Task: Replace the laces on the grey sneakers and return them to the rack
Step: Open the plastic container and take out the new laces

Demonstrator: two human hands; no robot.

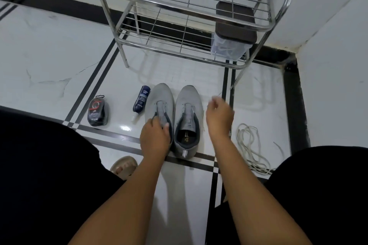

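Two grey sneakers are seen side by side on the white tiled floor (49,55), toes pointing far, just near of the rack (179,4). The left sneaker (161,101) is gripped at its tongue and collar by the left hand (155,137), fingers curled over the opening. The right sneaker (188,117) stands untouched, its eyelets bare and its insole in view. The right hand (219,117) is raised to the right of that sneaker, fingers loosely curled; it is blurred, and whether anything is pinched cannot be told, though a thin dark thread shows just beyond it. A heap of pale laces (251,145) lies on the floor at the near right, apart from the shoes. Left of the sneakers a dark blue bottle (141,103) lies flat, and further left a black sponge case (97,112) is found. On the rack's lower shelf at the right a clear box (229,45) with a dark lid is set
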